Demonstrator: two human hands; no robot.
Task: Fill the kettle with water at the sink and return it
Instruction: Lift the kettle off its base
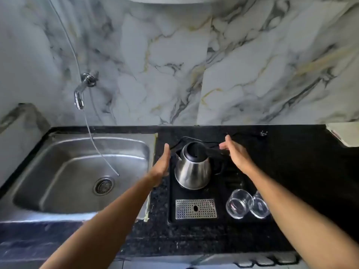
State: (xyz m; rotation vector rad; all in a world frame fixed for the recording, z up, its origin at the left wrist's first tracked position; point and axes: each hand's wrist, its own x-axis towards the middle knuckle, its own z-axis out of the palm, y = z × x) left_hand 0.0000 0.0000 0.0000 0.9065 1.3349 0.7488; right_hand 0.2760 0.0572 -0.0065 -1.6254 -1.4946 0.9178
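Nothing looks done: the steel kettle with black lid [192,167] stands on its black tray [221,193], apparently empty, between the open, empty left hand [162,164] and right hand [236,154]; the steel sink [58,171] waits.

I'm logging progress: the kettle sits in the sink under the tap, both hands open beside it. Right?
Not in the sink. The head view shows the kettle on the black tray right of the sink; the left hand and right hand are open beside it.

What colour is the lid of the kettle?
Black, on the steel kettle; seen in the head view.
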